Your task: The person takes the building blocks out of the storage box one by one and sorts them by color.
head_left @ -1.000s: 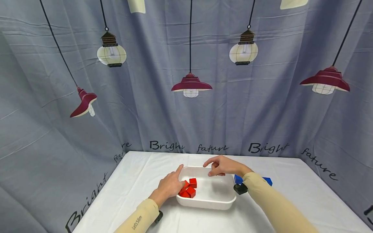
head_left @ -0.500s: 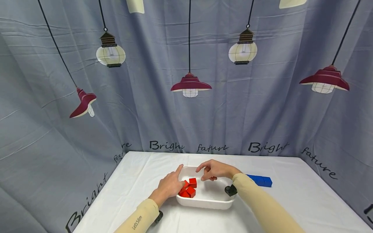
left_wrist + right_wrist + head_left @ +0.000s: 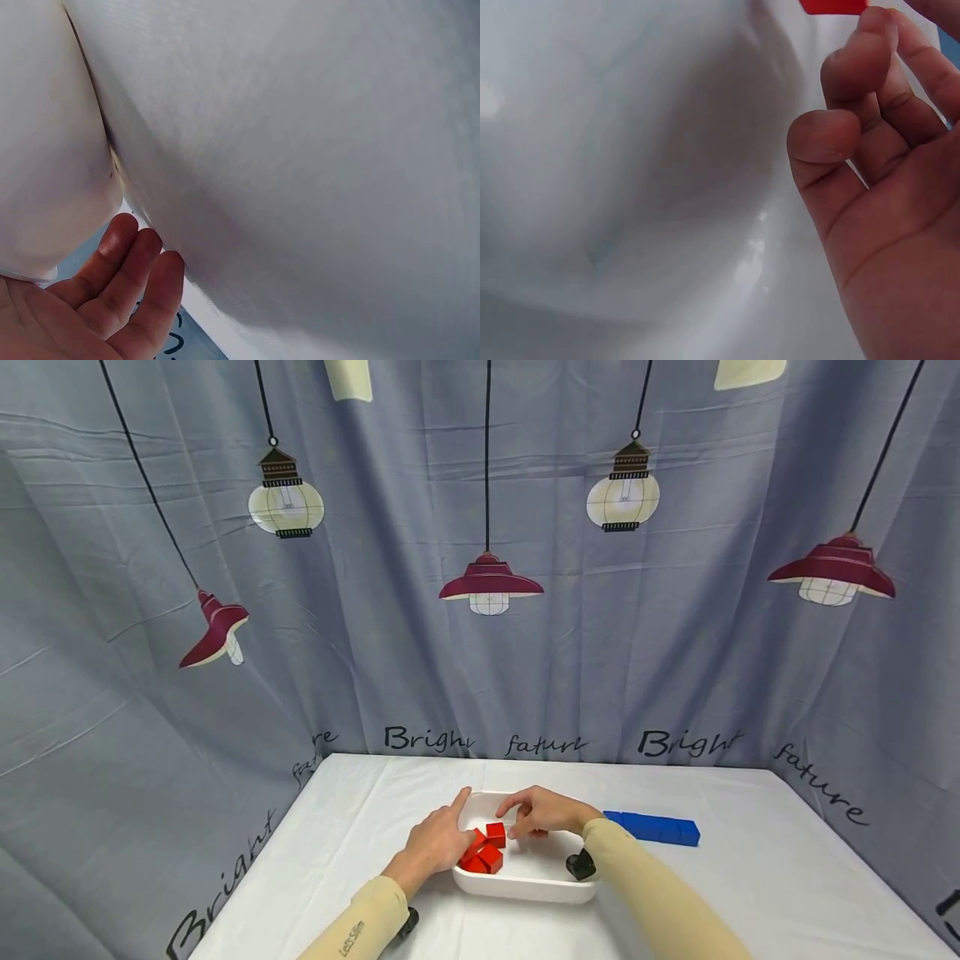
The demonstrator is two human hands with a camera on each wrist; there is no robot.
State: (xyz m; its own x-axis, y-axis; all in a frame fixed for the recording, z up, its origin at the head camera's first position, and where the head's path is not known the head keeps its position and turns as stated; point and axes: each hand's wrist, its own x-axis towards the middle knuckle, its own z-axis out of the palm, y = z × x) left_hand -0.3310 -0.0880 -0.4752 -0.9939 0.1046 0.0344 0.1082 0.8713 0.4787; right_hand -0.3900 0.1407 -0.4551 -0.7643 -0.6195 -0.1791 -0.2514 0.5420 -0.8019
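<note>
1. Head view: a white tray point(image 3: 525, 888) sits on the white-covered table point(image 3: 757, 868), with a cluster of red cubes point(image 3: 491, 858) inside its left end.
2. The left hand point(image 3: 433, 842) has its grip on the tray's left rim, thumb inside by the cubes, index finger along the edge; the left wrist view shows the other fingers bent against the outside.
3. The right hand point(image 3: 551, 812) reaches over the tray with a part-spread grip holding nothing, thumb and index finger apart, near the rearmost red cube point(image 3: 496, 835). Whether it touches that cube, the pictures do not make clear.
4. Blue blocks point(image 3: 656, 828) form a row on the table, right of the tray.
5. Behind hangs a grey-blue curtain point(image 3: 555, 677) printed with lamps point(image 3: 491, 578) and dark lettering point(image 3: 427, 740).
</note>
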